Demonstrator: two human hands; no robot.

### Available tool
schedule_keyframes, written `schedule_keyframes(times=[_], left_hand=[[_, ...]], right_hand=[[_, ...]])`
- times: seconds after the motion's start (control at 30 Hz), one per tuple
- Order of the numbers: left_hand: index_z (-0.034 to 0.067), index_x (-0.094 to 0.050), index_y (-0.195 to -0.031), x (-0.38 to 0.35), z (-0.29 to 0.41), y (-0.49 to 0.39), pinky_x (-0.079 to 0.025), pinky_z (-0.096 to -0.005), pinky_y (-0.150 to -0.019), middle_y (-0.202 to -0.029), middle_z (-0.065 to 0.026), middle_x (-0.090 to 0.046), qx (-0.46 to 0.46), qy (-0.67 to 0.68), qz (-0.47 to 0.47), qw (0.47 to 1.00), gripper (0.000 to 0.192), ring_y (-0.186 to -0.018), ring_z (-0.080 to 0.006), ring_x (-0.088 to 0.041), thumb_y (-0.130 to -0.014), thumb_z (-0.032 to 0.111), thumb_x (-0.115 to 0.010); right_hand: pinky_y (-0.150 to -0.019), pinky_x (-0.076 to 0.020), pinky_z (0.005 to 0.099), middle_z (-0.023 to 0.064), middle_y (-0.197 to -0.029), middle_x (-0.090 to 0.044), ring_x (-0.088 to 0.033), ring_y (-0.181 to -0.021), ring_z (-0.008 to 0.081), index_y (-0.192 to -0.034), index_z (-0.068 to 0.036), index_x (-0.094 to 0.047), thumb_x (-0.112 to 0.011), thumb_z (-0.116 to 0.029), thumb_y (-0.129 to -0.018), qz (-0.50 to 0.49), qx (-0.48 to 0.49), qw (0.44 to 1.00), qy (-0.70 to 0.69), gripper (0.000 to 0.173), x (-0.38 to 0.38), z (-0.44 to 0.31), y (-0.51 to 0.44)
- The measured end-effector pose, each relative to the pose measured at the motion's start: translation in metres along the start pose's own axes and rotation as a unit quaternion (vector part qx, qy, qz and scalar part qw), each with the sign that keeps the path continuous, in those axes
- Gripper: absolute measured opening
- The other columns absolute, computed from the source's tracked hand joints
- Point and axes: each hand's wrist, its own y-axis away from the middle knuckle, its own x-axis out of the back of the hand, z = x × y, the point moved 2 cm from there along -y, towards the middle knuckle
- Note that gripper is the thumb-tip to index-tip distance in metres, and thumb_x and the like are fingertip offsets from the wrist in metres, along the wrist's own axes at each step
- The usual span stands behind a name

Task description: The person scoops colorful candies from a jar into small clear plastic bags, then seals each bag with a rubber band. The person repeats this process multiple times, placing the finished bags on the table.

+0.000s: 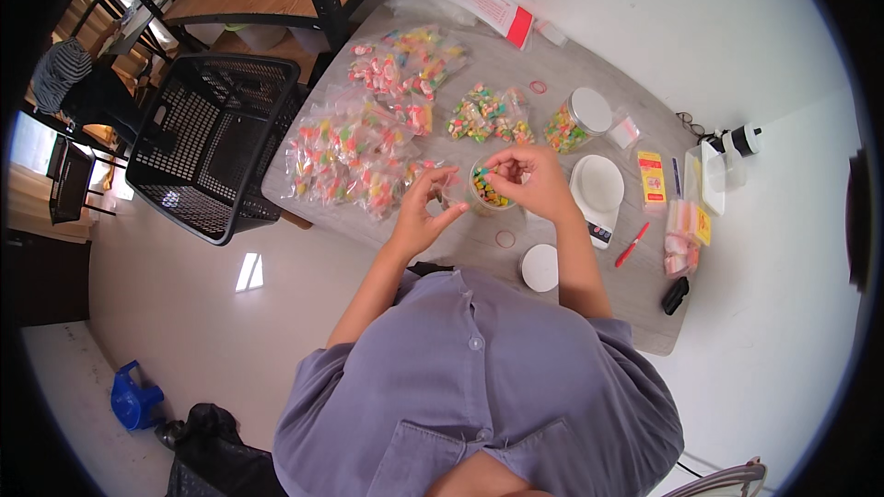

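Note:
My left hand [423, 215] holds a small clear plastic bag [452, 190], its thumb and fingers spread around the bag's mouth. Just right of it stands an uncapped clear jar [492, 206] with small multicoloured candies [485, 191] inside. Over the jar's rim, my right hand [530, 181] pinches what looks like a small teal candy at its fingertips. Beyond the jar lie several filled clear bags of colourful candies [487, 114]. A second candy jar [568, 125] with a white lid is behind my right hand. A loose white lid [539, 268] lies near my body, partly hidden by my right forearm.
Bagged candies [345, 152] cover the table's left side. A white kitchen scale [599, 186], a red pen [632, 245] and packs of plastic bags [680, 238] are to the right. A black plastic crate [214, 138] adjoins the left edge. Another person [90, 86] is far left.

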Motion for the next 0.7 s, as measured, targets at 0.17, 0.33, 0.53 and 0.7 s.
schedule_keyframes(times=[0.17,0.33,0.53,0.7], left_hand=[[0.007,-0.045,-0.12,-0.002,0.001,0.002,-0.045,-0.0308,-0.083,-0.117,-0.004,-0.047,0.003,-0.033,-0.037,0.999,0.051,-0.107,-0.0153,-0.046,-0.075,0.008,-0.069],[0.007,-0.048,-0.119,-0.002,-0.005,0.002,-0.042,-0.0273,-0.076,-0.11,-0.0041,-0.051,0.031,0.009,-0.05,0.998,0.05,-0.096,-0.014,-0.048,-0.075,0.016,-0.071],[0.006,-0.05,-0.117,-0.003,-0.005,0.004,-0.041,-0.0281,-0.076,-0.102,-0.005,-0.054,-0.005,-0.022,-0.038,0.999,0.05,-0.092,-0.0151,-0.049,-0.073,0.018,-0.072],[0.006,-0.052,-0.115,-0.001,0.0,0.0,-0.041,-0.0294,-0.077,-0.093,-0.0059,-0.055,-0.055,-0.083,-0.03,0.995,0.052,-0.086,-0.018,-0.048,-0.07,0.019,-0.074]], right_hand=[[-0.054,-0.0422,0.0273,0.0039,-0.065,-0.056,-0.051,-0.057,0.0149,-0.084,-0.006,-0.068,-0.067,-0.012,-0.069,-0.076,0.118,0.987,0.078,0.017,-0.014,-0.022,-0.003],[-0.058,-0.0436,0.0297,0.0071,-0.07,-0.057,-0.054,-0.061,0.0199,-0.086,-0.006,-0.068,-0.064,-0.014,-0.072,-0.088,0.069,0.986,0.124,0.017,-0.019,-0.023,-0.005],[-0.06,-0.0462,0.0343,0.0101,-0.077,-0.062,-0.059,-0.067,0.0259,-0.081,-0.005,-0.067,-0.063,-0.015,-0.072,0.0,0.0,0.981,0.193,0.014,-0.003,0.005,-0.002],[-0.064,-0.0487,0.0385,0.0144,-0.079,-0.063,-0.062,-0.074,0.0294,-0.075,-0.003,-0.066,-0.064,-0.012,-0.07,-0.059,-0.075,0.917,0.387,0.011,-0.007,0.041,-0.009]])
